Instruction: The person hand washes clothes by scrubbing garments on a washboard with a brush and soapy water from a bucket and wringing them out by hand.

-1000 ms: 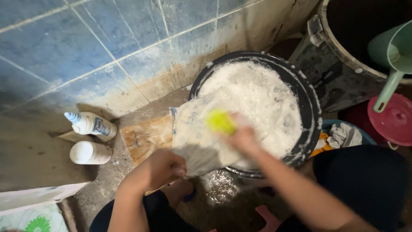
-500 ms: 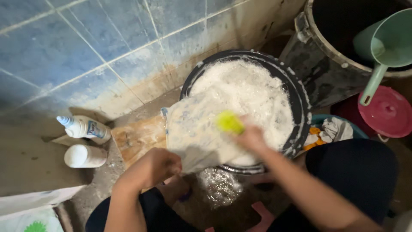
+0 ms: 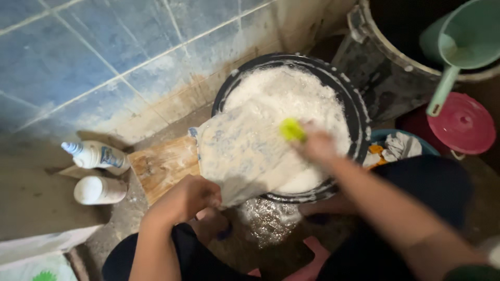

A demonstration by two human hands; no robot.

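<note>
Left hand (image 3: 190,198) clenched, pinning soapy cloth (image 3: 242,153) on wooden board (image 3: 164,166); right hand (image 3: 317,145), blurred, gripping yellow-green brush (image 3: 291,129) pressed against cloth above foamy basin (image 3: 359,112).

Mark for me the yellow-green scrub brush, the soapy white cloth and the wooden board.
yellow-green scrub brush (image 3: 291,129), head view, on its top
soapy white cloth (image 3: 239,156), head view, middle of the spread fabric
wooden board (image 3: 164,166), head view, bare wood left of the cloth

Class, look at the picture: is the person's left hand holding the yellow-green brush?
No: the right hand holds the yellow-green brush; the left hand grips the soapy cloth.
</note>
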